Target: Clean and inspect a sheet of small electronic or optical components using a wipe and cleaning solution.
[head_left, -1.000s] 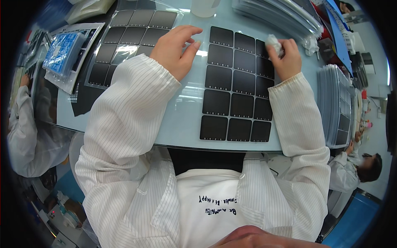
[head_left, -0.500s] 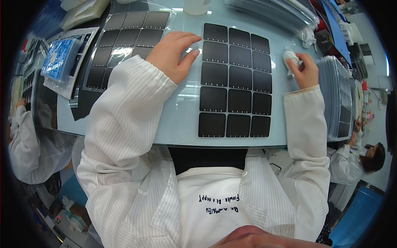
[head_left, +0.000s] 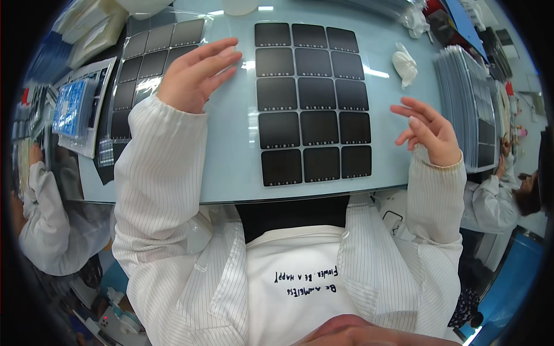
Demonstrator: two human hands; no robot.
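A clear sheet carrying a grid of black square tiles (head_left: 313, 102) lies flat on the pale glass table (head_left: 231, 167) in front of me. My left hand (head_left: 196, 75) hovers just left of the sheet's upper edge, fingers spread, holding nothing. To the right of the sheet my right hand (head_left: 428, 131) is raised with fingers apart and empty. A crumpled white cloth (head_left: 404, 62) lies on the table beyond my right hand, apart from it.
A second sheet of black tiles (head_left: 147, 63) lies at the left. A stack of sheets (head_left: 470, 109) stands at the right edge. Blue-patterned sheets in a tray (head_left: 72, 106) sit far left. Other people in white coats work at left (head_left: 43, 219) and right (head_left: 496, 190).
My right hand let go of the white cloth, which now lies on the table, and drew back to the right. My left hand lifted off the tile sheet and opened.
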